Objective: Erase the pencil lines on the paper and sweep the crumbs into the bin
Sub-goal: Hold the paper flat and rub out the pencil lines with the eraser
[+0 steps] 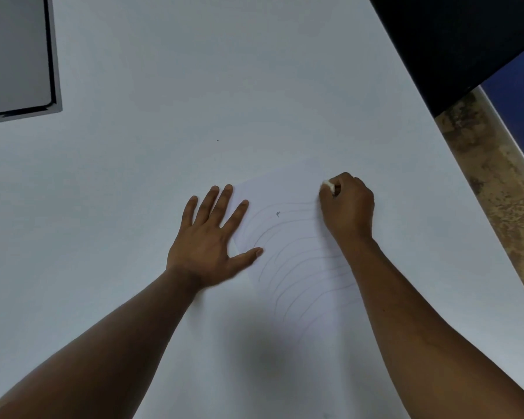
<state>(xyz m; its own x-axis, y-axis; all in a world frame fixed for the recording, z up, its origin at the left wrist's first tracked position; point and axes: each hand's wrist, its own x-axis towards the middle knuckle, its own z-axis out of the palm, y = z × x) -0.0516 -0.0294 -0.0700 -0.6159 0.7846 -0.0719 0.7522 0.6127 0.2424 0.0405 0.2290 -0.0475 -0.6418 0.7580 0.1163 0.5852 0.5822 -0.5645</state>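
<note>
Paper [297,237] lies on the desk [133,176]; left hand [208,237] presses it flat, fingers spread, right hand [347,207] pinches the eraser [328,185] onto it.

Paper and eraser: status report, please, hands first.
Left hand flat, pressing the paper down. Right hand grips the eraser at the paper's far edge. Pencil lines mostly remain. No bin in view; nothing in the way.
</note>
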